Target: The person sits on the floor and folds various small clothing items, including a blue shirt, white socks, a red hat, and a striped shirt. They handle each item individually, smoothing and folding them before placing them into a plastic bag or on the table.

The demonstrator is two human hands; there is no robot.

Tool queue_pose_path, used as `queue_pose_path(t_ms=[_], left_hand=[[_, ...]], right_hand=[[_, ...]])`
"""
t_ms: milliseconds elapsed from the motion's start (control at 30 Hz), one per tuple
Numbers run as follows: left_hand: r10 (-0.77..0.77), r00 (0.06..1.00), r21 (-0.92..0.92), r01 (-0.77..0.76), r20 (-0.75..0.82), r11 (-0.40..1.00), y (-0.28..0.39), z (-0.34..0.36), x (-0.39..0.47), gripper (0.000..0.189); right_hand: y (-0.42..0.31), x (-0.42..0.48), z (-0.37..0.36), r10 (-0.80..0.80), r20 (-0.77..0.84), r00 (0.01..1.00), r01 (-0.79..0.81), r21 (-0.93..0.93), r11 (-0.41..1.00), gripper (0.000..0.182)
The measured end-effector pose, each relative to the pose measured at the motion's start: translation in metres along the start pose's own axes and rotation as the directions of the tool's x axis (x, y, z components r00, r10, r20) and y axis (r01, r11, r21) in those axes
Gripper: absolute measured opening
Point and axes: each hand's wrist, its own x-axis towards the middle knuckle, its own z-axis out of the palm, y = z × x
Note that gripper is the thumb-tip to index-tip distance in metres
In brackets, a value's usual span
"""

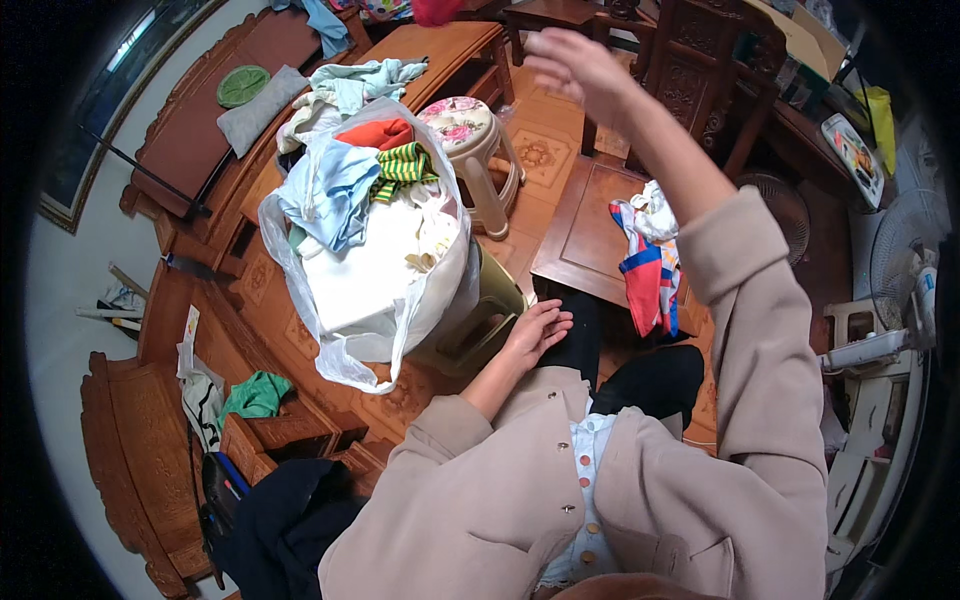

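Observation:
My right arm is stretched forward, and my right hand (574, 71) is raised above the floor, slightly blurred, with extended fingers and nothing visible in it. Beyond it, a blurred red thing (437, 10) is cut off by the top edge. My left hand (538, 334) lies by my thigh, fingers loosely apart and holding nothing. Left of that hand, a big white plastic bag (394, 330) gapes on an olive plastic stool (491, 289). It is full of clothes, among them a light blue garment (330, 191), a green-and-yellow striped cloth (405, 169) and a red-orange one (377, 133).
A low wooden stool (574, 221) bears a red, white and blue garment (649, 274) and white cloth (655, 212). Past the bag stand a floral-topped stool (459, 124) and a long wooden table (442, 41). A green cloth (255, 396) lies on carved wooden furniture at left.

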Motion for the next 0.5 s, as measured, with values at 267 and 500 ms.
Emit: queue_pose_path(t_ms=[267,500], left_hand=[[-0.129,0.989,0.01,0.129,0.067,0.992,-0.025,0.007,0.017,0.026],[-0.158,0.985,0.133,0.148,0.067,0.98,-0.031,0.035,0.046,0.023]], right_hand=[[0.157,-0.152,-0.076,0.543,-0.089,0.835,-0.551,-0.116,0.827,0.023],[0.267,-0.31,-0.203,0.377,-0.612,0.696,-0.677,-0.384,0.627,0.021]])
